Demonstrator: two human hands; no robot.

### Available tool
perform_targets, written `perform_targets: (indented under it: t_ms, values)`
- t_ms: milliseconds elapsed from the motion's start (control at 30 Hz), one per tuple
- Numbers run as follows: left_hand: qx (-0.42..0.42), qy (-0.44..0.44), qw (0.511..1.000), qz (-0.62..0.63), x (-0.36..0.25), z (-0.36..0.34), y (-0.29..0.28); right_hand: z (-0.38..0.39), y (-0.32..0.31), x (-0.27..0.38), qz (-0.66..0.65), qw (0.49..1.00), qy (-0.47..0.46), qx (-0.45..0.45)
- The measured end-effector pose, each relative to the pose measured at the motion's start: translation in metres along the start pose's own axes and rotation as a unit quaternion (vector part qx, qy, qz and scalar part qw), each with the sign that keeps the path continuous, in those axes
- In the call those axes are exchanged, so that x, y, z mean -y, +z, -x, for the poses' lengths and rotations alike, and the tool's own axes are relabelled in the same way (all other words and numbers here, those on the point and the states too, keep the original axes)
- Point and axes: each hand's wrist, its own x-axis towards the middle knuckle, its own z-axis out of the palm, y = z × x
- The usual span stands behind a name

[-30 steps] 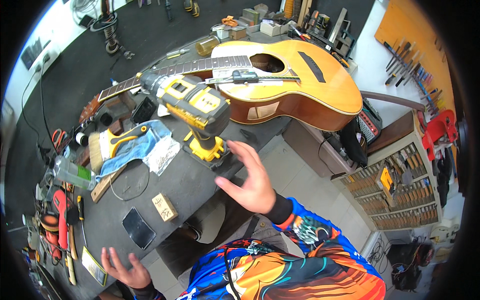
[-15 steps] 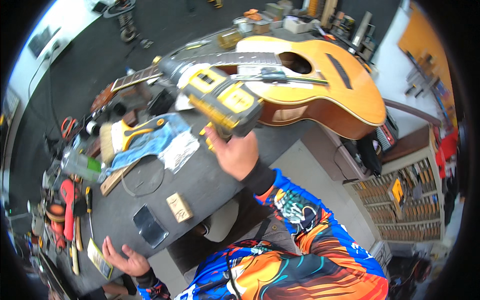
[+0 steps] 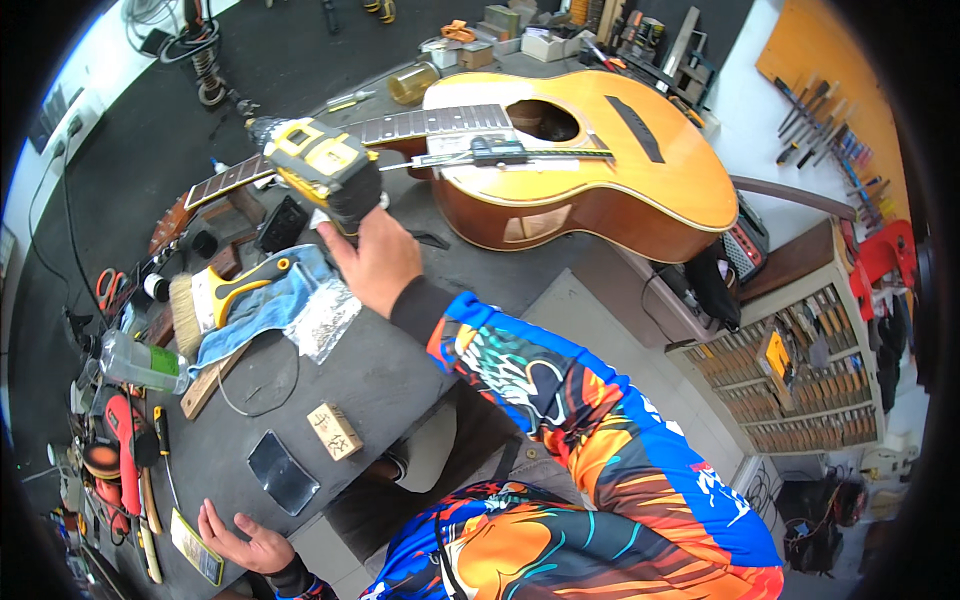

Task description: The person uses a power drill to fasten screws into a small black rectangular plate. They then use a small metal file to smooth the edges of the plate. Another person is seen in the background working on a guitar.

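Already your right hand (image 3: 378,262) holds the drill (image 3: 330,165); the guitar (image 3: 640,172) beyond it lies unheld. Your left hand (image 3: 250,545) spreads empty.

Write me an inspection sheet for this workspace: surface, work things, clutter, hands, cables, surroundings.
Surface: dark bench, a guitar lying face up at its far side, a caliper across the guitar's top.
Work things: yellow-and-black drill; its base is hidden.
Clutter: wide brush on a blue cloth, clear bottle, wooden block, dark flat piece.
Hands: right hand grips the drill; left hand is open, holding nothing visible, beside a yellow-edged card.
Cables: thin black cord at left; none seen near the drill.
Surroundings: orange panel with tools, pale floor.
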Motion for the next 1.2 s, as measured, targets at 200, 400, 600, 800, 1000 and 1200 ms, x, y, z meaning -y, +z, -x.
perform_targets:
  t_ms: [200, 400, 600, 800, 1000, 1200]
  values:
    - [-0.007, 0.002, 1.000, -0.017, 0.002, -0.001, 0.000, 0.001, 0.003, -0.003, -0.029, 0.999, -0.016, 0.011]
    - [0.001, 0.010, 1.000, -0.008, -0.002, -0.005, 0.004, 0.005, -0.018, -0.004, -0.030, 0.997, -0.073, 0.011]
    - [0.012, 0.021, 1.000, -0.017, 0.002, -0.004, 0.003, 0.069, -0.113, 0.009, -0.018, 0.997, -0.074, 0.006]
    - [0.038, 0.014, 0.999, -0.014, 0.001, -0.005, 0.002, 0.161, -0.176, -0.016, 0.066, 0.998, 0.011, -0.009]
    - [0.029, 0.013, 0.999, -0.014, 0.001, -0.004, 0.004, 0.212, -0.195, -0.039, 0.110, 0.989, 0.090, 0.037]
    - [0.039, 0.020, 0.999, -0.015, 0.000, -0.006, 0.002, 0.210, -0.171, -0.046, 0.089, 0.991, 0.076, 0.066]
